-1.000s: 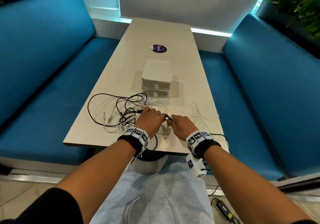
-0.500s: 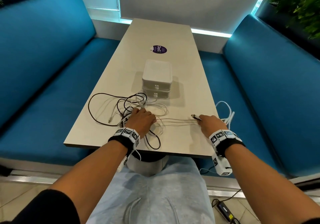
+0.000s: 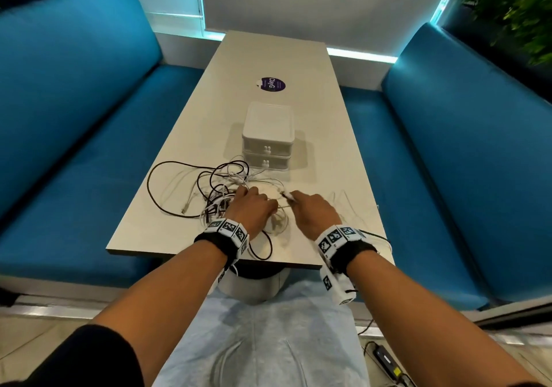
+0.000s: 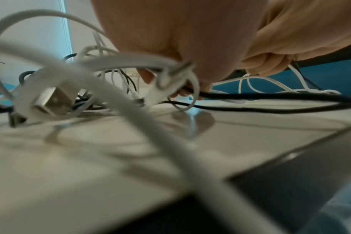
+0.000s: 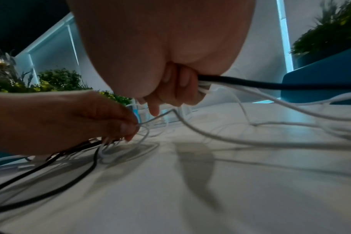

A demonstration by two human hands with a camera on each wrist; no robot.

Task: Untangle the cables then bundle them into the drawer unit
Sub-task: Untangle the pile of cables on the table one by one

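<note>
Both hands are curled on cable: in the head view the right hand (image 3: 313, 211) pinches a white cable (image 3: 280, 193) by its plug end at the middle of the surface (image 3: 298, 57), and the left hand (image 3: 254, 207) grips into the tangle of cables (image 3: 215, 189) just left of it. Beyond them the drawer unit (image 3: 267, 135) stands with both drawers closed, so untangling is barely begun and bundling and stowing are all left, I judge. From the left wrist, the left hand's fingers (image 4: 190, 93) close on a black cable (image 4: 270, 95) amid white loops and a USB plug (image 4: 50, 101). From the right wrist, the right hand's fingers (image 5: 180, 88) clamp black and white strands together. Half a second ago the right hand was far out at the right edge, drawing the white cable taut; now it is back beside the left.
</note>
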